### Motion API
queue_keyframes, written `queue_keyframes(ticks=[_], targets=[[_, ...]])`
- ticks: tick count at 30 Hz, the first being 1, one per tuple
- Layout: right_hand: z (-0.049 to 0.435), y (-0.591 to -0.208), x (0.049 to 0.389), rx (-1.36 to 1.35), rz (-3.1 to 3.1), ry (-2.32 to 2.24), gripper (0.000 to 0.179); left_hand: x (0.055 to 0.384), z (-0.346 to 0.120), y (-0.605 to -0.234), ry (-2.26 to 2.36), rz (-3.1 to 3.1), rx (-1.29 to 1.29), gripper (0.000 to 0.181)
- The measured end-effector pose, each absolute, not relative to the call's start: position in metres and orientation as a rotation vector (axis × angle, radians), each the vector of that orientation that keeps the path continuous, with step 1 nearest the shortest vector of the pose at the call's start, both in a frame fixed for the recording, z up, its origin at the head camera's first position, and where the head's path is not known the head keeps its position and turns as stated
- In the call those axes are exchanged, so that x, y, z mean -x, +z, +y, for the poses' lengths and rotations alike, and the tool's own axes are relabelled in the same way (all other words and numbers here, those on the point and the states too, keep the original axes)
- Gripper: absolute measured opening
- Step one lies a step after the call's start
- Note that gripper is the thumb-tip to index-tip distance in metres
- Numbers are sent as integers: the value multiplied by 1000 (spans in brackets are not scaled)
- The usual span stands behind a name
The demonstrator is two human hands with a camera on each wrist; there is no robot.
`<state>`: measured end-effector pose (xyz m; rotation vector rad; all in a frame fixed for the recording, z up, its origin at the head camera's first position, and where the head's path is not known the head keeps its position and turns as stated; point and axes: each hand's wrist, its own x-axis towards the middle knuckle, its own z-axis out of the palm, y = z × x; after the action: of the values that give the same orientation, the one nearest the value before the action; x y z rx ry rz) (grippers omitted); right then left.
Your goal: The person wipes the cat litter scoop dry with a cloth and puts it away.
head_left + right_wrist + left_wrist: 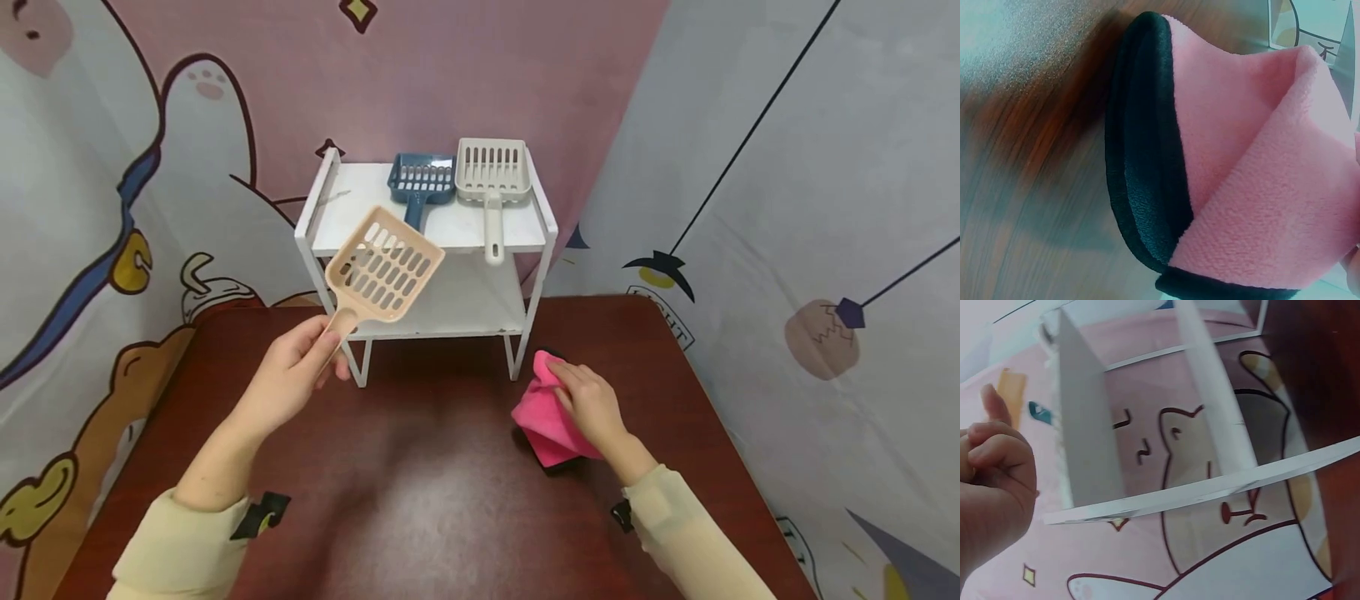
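Note:
In the head view my left hand (pixel 288 367) grips the handle of a beige litter scoop (pixel 386 265), raised in front of the white shelf with its slotted pan tilted up. The left wrist view shows the curled fingers of that hand (pixel 1000 462) beside the shelf, with only part of the scoop (pixel 1013 394) in sight. My right hand (pixel 592 408) pinches a pink cloth (pixel 543 421) by its upper part, right of the shelf. Up close, the fleecy cloth (pixel 1254 169) hangs folded, with a dark edge (pixel 1147 144).
On the white two-tier shelf (pixel 480 304) lie a blue litter scoop (pixel 420 187) and a cream litter scoop (pixel 492 175), the cream handle jutting past the front edge. The shelf stands at the back of a dark reddish-brown table (pixel 442 500), against cartoon-printed curtains (pixel 480 75).

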<state>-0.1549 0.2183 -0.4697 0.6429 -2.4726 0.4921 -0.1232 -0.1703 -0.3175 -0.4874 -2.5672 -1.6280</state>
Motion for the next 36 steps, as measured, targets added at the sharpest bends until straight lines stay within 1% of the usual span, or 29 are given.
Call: queue_keyframes(ticks=[6, 10, 14, 21, 28, 36], targets=[[217, -471, 154, -630, -2499, 574, 50, 122, -171, -299, -1783, -2516, 383, 23], [216, -471, 154, -643, -2491, 579, 46, 124, -168, -290, -1841, -2458, 225, 22], [216, -472, 154, -668, -2483, 571, 43, 128, -165, -284, -1814, -2452, 91, 25], [215, -472, 154, -686, -2470, 571, 44, 137, -159, -271, -1848, -2466, 33, 37], [215, -471, 153, -692, -2465, 556, 41, 148, -151, -257, -1924, -2359, -43, 35], [216, -472, 151, -696, -2463, 557, 43, 164, -146, -247, -1975, -2308, -94, 46]])
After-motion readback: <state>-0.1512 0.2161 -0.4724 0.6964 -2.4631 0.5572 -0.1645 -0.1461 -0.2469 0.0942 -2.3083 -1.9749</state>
